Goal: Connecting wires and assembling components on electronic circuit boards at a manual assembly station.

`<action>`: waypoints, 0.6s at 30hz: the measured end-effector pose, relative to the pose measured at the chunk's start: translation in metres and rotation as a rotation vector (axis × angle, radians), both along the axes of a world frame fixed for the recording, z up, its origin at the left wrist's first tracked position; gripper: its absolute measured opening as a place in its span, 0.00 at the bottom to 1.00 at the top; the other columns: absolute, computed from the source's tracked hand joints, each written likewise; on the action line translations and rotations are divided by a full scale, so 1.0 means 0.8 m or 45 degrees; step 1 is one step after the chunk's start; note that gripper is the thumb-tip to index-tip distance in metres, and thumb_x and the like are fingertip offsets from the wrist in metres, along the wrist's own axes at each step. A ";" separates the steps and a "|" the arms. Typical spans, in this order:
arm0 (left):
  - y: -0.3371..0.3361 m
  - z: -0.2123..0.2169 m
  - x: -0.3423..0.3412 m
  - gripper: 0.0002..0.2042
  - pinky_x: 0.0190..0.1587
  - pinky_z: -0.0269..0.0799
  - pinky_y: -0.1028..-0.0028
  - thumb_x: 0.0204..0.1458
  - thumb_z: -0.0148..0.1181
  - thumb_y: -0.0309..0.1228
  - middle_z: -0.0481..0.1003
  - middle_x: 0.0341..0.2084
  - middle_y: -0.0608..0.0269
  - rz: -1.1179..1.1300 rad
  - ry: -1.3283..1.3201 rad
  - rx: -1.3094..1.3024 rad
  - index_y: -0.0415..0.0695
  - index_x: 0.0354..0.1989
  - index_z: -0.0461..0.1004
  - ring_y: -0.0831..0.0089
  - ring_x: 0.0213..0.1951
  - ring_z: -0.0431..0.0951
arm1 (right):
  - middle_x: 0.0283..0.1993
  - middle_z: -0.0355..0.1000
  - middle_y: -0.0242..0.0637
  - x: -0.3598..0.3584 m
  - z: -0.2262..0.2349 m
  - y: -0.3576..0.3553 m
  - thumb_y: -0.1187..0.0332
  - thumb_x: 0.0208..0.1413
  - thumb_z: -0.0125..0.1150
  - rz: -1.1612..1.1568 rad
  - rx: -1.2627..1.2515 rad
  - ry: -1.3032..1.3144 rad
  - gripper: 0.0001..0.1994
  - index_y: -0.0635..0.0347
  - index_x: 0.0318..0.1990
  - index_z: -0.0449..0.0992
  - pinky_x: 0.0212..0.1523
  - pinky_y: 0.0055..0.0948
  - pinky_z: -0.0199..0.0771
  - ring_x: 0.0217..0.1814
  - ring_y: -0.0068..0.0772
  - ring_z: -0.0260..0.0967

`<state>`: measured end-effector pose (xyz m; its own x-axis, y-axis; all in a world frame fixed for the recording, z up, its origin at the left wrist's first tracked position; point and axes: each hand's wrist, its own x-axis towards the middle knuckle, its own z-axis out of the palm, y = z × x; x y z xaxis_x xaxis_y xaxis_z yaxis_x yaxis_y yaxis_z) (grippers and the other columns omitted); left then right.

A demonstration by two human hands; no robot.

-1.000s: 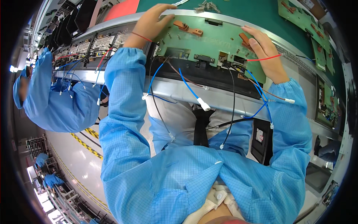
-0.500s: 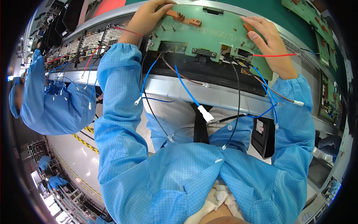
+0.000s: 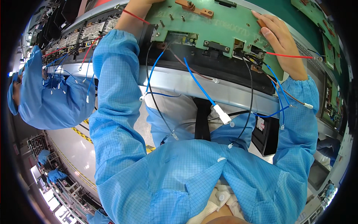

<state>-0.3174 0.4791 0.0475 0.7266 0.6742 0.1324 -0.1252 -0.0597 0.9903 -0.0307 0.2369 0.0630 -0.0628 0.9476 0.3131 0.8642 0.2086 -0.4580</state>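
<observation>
You are having the green board [image 3: 212, 30] in front of you at 12 o'clock, where it is lying over a black panel [image 3: 223, 72], beyond the silver rail [image 3: 238, 100]. Your left hand [image 3: 141, 5] is reaching to the board's end at 11 o'clock; its fingers are going out of the view, so I cannot tell whether they are grasping or released. Your right hand [image 3: 282, 35] is resting at the other end, near 1 o'clock, its fingers loosely bent and not clenched, by a brown piece [image 3: 261, 23] (whether they are gripping the edge, I cannot tell).

For steadying the board well, you are best sharing the load evenly between both ends, and pressing on the flat surface rather than on the metal posts [image 3: 183, 18]. The blue wire [image 3: 201, 86] with the white connector [image 3: 222, 115] is crossing the rail toward 5 o'clock, and the red wire [image 3: 291, 55] is passing across the heel of your right hand, so you are wise to be watching that no wire is getting pinched.
</observation>
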 end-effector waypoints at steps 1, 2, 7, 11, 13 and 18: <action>-0.004 0.004 0.001 0.17 0.60 0.64 0.73 0.50 0.54 0.14 0.73 0.49 0.59 0.016 -0.069 -0.136 0.37 0.50 0.69 0.68 0.56 0.71 | 0.56 0.65 0.38 0.000 0.000 0.000 0.59 0.67 0.43 0.002 -0.002 0.002 0.21 0.55 0.63 0.68 0.62 0.31 0.57 0.58 0.36 0.61; -0.004 0.004 0.002 0.17 0.60 0.64 0.73 0.50 0.54 0.14 0.73 0.49 0.59 0.019 -0.068 -0.138 0.37 0.50 0.69 0.68 0.56 0.71 | 0.56 0.65 0.38 0.001 0.001 -0.001 0.60 0.67 0.43 0.007 -0.020 0.019 0.21 0.55 0.63 0.68 0.62 0.30 0.57 0.58 0.35 0.61; 0.009 -0.014 -0.003 0.18 0.60 0.63 0.73 0.47 0.51 0.12 0.72 0.49 0.59 -0.592 -0.612 -0.371 0.39 0.47 0.69 0.66 0.59 0.69 | 0.55 0.64 0.38 0.001 0.002 0.001 0.61 0.67 0.43 0.041 -0.084 0.121 0.21 0.55 0.63 0.67 0.61 0.29 0.58 0.57 0.35 0.60; 0.001 -0.012 -0.007 0.17 0.60 0.63 0.74 0.47 0.51 0.12 0.73 0.48 0.60 -0.551 -0.582 -0.246 0.39 0.46 0.69 0.68 0.58 0.70 | 0.51 0.66 0.39 -0.001 0.000 0.003 0.59 0.66 0.45 0.047 0.014 0.048 0.21 0.58 0.61 0.69 0.56 0.31 0.61 0.53 0.37 0.62; -0.003 -0.003 -0.006 0.16 0.59 0.64 0.74 0.48 0.50 0.12 0.73 0.47 0.61 -0.008 -0.062 -0.061 0.40 0.46 0.70 0.69 0.57 0.70 | 0.51 0.66 0.39 -0.002 0.000 0.003 0.60 0.66 0.45 0.033 0.010 0.038 0.21 0.59 0.61 0.69 0.57 0.31 0.61 0.54 0.37 0.62; -0.010 -0.004 -0.004 0.15 0.56 0.66 0.76 0.51 0.49 0.14 0.74 0.45 0.61 -0.271 -0.255 -0.134 0.40 0.46 0.71 0.72 0.51 0.73 | 0.51 0.66 0.39 -0.002 0.003 0.001 0.59 0.66 0.45 0.028 -0.002 0.056 0.21 0.58 0.61 0.69 0.58 0.32 0.61 0.55 0.38 0.61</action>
